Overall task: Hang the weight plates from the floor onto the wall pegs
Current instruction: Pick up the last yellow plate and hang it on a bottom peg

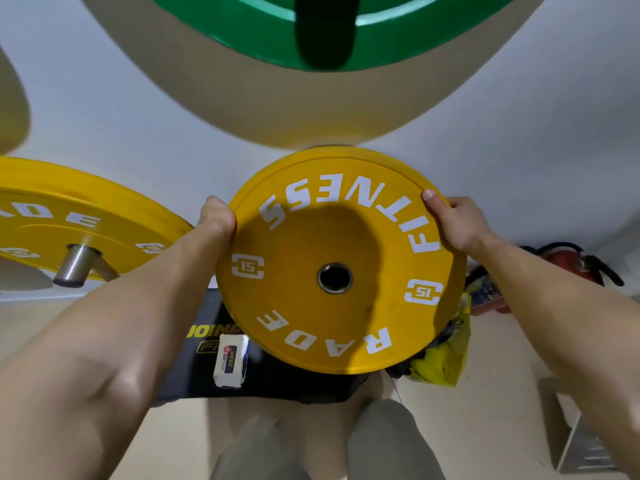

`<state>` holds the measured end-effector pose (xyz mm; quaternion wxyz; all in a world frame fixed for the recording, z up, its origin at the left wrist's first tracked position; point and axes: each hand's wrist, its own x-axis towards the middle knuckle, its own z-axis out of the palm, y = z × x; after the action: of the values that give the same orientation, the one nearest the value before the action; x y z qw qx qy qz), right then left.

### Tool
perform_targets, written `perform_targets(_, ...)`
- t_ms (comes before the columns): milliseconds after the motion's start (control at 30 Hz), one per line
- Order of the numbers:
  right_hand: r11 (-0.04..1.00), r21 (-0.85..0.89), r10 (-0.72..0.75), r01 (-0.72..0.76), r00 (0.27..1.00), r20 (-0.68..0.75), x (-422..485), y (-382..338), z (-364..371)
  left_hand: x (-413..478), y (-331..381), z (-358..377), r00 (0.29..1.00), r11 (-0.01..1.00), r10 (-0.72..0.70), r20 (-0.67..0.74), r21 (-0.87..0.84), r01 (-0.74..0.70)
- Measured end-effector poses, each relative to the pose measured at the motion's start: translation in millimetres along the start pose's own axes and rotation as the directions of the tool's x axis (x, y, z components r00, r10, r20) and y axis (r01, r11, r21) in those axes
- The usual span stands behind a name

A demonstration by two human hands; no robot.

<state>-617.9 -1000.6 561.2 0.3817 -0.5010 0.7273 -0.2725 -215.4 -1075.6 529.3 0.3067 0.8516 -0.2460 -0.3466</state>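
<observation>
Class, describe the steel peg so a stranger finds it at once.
Start at the white wall, then look left to the hung yellow rubber weight plate. The short steel peg juts from its centre; the yellow plate in both hands shows an empty hole.

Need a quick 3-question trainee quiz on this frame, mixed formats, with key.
1. True or false: both hands grip the held yellow plate.
2. What number is printed on it?
3. The hung yellow plate on the peg is on the person's: A) left B) right C) not in view

Key: 1. True: left hand and right hand hold opposite rims. 2. 15. 3. A
</observation>
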Motion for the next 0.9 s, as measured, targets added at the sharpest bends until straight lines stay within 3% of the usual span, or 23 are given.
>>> perform_targets(100, 1.000, -0.028, 0.015, -0.014, 1.000, 0.024, -1, 7, 3, -15, -9, 1, 0.999, 0.999, -0.040, 0.036, -0.031, 0.042)
perform_targets(267, 0.996, -0.083, -0.045, 0.043, 0.999, -0.022, 10, 5, 11, -20, -20, 1, 0.984, 0.959, -0.146, 0.100, -0.231, 0.166)
perform_targets(367, 0.980, -0.149, -0.141, 0.132, 0.989, -0.052, 8, -9, 12, -15, -39, 0, 0.977, 0.909, -0.207, 0.056, -0.359, 0.213)
perform_targets(533, 0.928, -0.274, -0.265, 0.253, 0.964, -0.008, 0, -38, 21, -22, -91, 8, 0.906, 0.768, -0.413, 0.092, -0.500, 0.401)
perform_targets(600, 0.878, -0.363, -0.322, 0.311, 0.946, 0.029, -2, -51, 21, -37, -99, 16, 0.890, 0.798, -0.444, 0.103, -0.405, 0.445)
perform_targets(633, 0.841, -0.417, -0.356, 0.346, 0.933, 0.056, -6, -59, 23, -46, -101, 19, 0.816, 0.691, -0.545, 0.194, -0.447, 0.568)
perform_targets(700, 0.739, -0.522, -0.438, 0.426, 0.892, 0.109, -12, -73, 28, -67, -97, 25, 0.723, 0.550, -0.595, 0.352, -0.478, 0.685)
perform_targets(767, 0.621, -0.614, -0.518, 0.487, 0.843, 0.146, -23, -86, 33, -87, -88, 31, 0.691, 0.408, -0.546, 0.473, -0.571, 0.713)
perform_targets(900, 0.489, -0.673, -0.643, 0.555, 0.751, 0.153, -41, -100, 51, -115, -81, 44, 0.664, 0.324, -0.403, 0.630, -0.581, 0.747)
